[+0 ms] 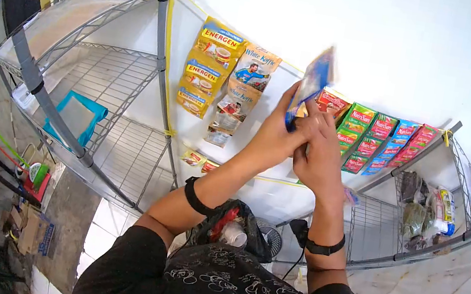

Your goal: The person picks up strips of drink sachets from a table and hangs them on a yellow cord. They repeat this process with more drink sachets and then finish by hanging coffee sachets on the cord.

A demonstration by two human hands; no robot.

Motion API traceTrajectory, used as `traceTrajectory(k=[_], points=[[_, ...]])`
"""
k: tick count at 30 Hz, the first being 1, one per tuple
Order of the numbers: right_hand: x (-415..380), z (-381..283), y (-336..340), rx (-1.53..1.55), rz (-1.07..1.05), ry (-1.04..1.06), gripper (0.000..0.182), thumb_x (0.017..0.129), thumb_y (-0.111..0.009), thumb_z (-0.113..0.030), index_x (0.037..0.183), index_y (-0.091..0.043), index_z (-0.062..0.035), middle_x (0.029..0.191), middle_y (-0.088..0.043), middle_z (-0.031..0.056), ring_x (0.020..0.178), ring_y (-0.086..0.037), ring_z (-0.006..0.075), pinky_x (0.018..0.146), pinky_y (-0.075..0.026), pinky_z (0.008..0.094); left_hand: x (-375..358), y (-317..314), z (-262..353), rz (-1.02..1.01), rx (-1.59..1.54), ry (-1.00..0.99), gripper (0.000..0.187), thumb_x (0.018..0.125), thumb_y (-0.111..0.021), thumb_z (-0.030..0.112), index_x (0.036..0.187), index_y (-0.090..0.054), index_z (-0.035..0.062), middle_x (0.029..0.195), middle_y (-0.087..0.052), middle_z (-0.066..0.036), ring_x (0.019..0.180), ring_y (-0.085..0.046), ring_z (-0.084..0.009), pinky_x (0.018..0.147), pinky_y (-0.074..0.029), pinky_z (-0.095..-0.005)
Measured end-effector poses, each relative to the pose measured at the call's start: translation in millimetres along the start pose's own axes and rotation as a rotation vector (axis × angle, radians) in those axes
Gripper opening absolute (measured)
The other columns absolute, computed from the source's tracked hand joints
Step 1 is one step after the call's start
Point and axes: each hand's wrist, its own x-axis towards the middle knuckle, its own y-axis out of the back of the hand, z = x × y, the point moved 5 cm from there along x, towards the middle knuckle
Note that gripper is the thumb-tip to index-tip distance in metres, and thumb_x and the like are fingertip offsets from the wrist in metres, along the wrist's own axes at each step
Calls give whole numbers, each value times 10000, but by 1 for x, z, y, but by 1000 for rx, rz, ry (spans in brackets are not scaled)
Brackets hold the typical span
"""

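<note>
Both hands are raised close together in front of the white wall. My left hand (281, 126) is closed round a blue and white sachet pack (316, 79), which is tilted upward and blurred. Against its lower part, my right hand (319, 151) has its fingers bent over and touching my left hand. Behind them, a red sachet strip (331, 102) hangs partly hidden. Left of the hands hang yellow Energen sachets (204, 71) and White Koffie sachets (248, 84). Green Nutrisari sachets (356, 125) hang to the right.
Wire shelving (128, 82) stands at the left, holding a teal bag (73, 120). Another wire rack (376, 217) at the right holds plastic packages (446, 210). Below my arms is a black bag (255, 234) with a clear cup. A cardboard box (35, 232) lies lower left.
</note>
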Motion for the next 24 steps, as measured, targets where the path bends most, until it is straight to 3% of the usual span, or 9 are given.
traceTrajectory(k=[1,6,8,10,12,14,17,22,24], points=[[2,-1,4,94,-41,-41,281,664,-610,32,939,-560,8,1369,-449,154,1032,-506,356,873,-438,419,2,1,-5,96,-140,113,499,926,-571,316,1286,-411,11,1078,-572,-77,958,-553,-135,813,-470,-263],[-2,12,11,201,60,-7,275,734,-628,4,1008,-601,-2,1330,-484,148,1084,-524,314,914,-426,379,24,5,3,184,-265,63,289,979,-463,238,1116,-535,-7,988,-600,-56,860,-553,-89,713,-475,-260],[-5,22,19,45,326,-136,257,753,-635,-7,1010,-615,-17,1250,-528,148,1048,-549,312,895,-438,366,35,7,2,75,-204,175,259,971,-476,212,1073,-543,-16,995,-601,-75,870,-555,-98,743,-475,-275],[-11,33,14,69,361,-166,319,772,-632,0,1086,-593,-37,1168,-556,123,1014,-566,259,852,-457,327,46,8,4,93,-90,134,243,960,-488,189,1073,-532,-21,1001,-604,-91,873,-565,-116,755,-476,-287],[-18,55,-5,584,289,-470,439,771,-629,31,1193,-532,-42,1160,-551,113,1013,-554,192,820,-465,298,57,9,4,113,24,91,231,949,-499,167,1074,-521,-26,1007,-608,-107,875,-576,-134,767,-477,-298],[-15,53,-8,666,242,-445,578,770,-613,74,1308,-430,-33,1204,-526,117,1006,-539,147,814,-460,271,71,11,10,137,144,-181,229,926,-509,113,1103,-496,-32,1012,-615,-129,867,-602,-175,765,-483,-319],[-13,54,-15,710,220,-371,725,790,-560,123,1431,-258,-31,1323,-457,131,1062,-531,154,853,-447,262,93,16,6,109,124,-77,272,900,-530,81,1142,-469,-25,1035,-614,-142,901,-617,-194,779,-492,-324],[-13,57,-24,932,207,-454,744,798,-508,159,1449,-210,-43,1334,-442,135,1169,-488,180,961,-409,292,114,19,-2,25,-74,280,295,886,-543,81,1137,-474,-57,1040,-616,-159,942,-624,-195,740,-537,-327],[-11,54,-22,942,222,-416,740,796,-485,175,1448,-217,-50,1331,-443,141,1178,-482,184,974,-405,302,110,16,5,-32,-44,284,462,889,-545,99,1280,-367,-73,1107,-589,-172,935,-628,-200,773,-547,-319]])
